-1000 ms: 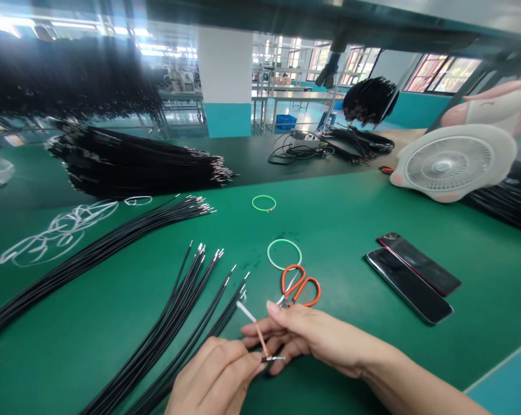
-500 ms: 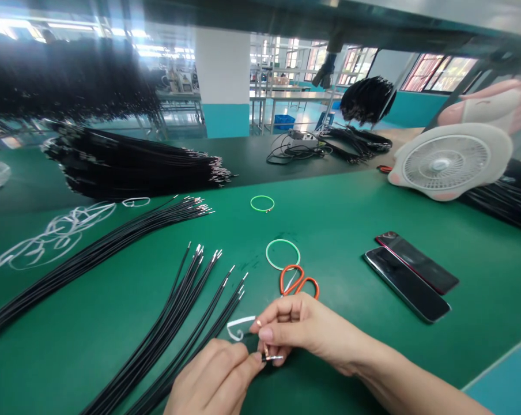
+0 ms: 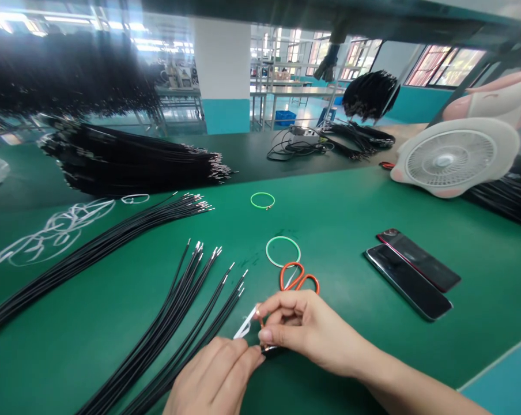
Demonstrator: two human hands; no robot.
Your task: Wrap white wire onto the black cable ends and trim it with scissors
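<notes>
The left hand (image 3: 212, 373) held a slim black cable (image 3: 266, 349) in its grip, the end jutting past its fingertips. The right hand (image 3: 304, 325) pinched a thin copper-and-white strip (image 3: 245, 324), its white part folded, above that end.

from my remote stn i log a factory wkshop: green workbench (image 3: 342, 213), big bundle of blk cables (image 3: 135, 164) w/ metal tips, metal-frame tables (image 3: 304, 91) bhnd, blue crate (image 3: 285, 118) on flr, wht/teal pillar (image 3: 223, 66), strip lights (image 3: 65, 20) o/head.
</notes>
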